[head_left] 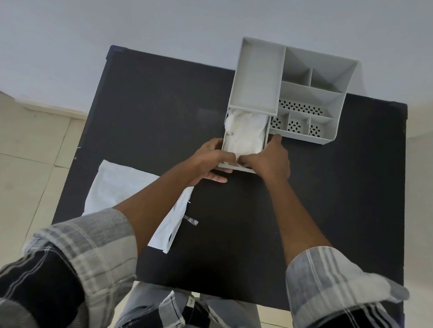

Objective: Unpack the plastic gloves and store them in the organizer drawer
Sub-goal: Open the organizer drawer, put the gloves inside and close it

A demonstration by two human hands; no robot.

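A grey organizer (pixel 316 94) stands at the far right of the black table. Its drawer (pixel 266 134) is pulled out toward me and holds a crumpled bundle of clear plastic gloves (pixel 243 132). My left hand (pixel 213 161) grips the drawer's front left corner, thumb on the rim and fingers under the front panel. My right hand (pixel 270 157) holds the front right corner, with the index finger stretched along the drawer's right wall. Both thumbs meet at the front edge. The emptied white packaging bag (pixel 120 184) lies flat at the near left, partly under my left forearm.
The black table (pixel 337 199) has bare surface to the right of and in front of the drawer. A small strip of clear tape (pixel 191 221) sticks out beside the bag. A pale wall rises behind the table; tiled floor lies on both sides.
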